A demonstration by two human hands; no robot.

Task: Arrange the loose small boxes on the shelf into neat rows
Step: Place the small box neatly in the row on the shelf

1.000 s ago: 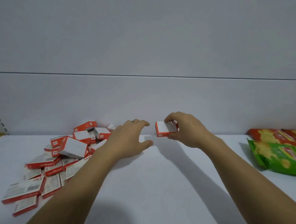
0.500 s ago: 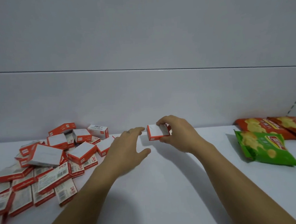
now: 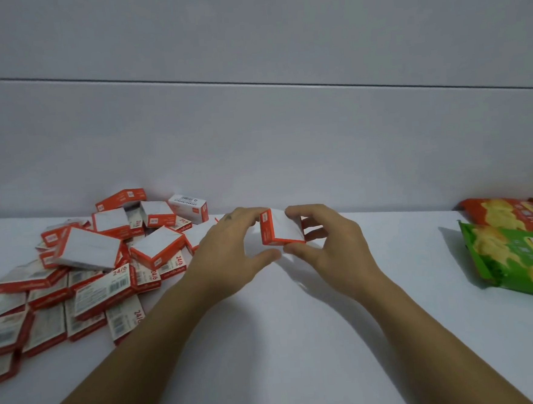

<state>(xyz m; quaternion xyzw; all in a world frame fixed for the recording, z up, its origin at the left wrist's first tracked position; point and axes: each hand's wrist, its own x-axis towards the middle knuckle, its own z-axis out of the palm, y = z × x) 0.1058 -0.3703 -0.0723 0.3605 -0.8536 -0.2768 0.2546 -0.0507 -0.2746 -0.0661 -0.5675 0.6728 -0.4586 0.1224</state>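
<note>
The person has one small red-and-white box (image 3: 281, 229) up between both hands, about mid-shelf near the back wall, just right of the jumbled pile of boxes (image 3: 90, 271) and well left of the green chip bag (image 3: 515, 257) and the red chip bag (image 3: 509, 213) behind it. The right hand (image 3: 331, 247) pinches it, fingers over the top edge and thumb under the bottom corner. The left hand (image 3: 228, 255) is cupped at the box's left end, fingers curved and held apart from the thumb, though I can't tell whether they actually touch the cardboard. The box looks tilted and seems slightly clear of the white shelf (image 3: 284, 342). No row has been started that I can see, so I'd guess the main danger is a crooked first box: with nothing to square it against but the back wall, every later one would copy the slant. A light pinch on a corner could also let it twist or drop as the hands trade it. The left forearm lies close to the pile's near edge, and a careless sweep there could scatter the leaning boxes further.
</note>
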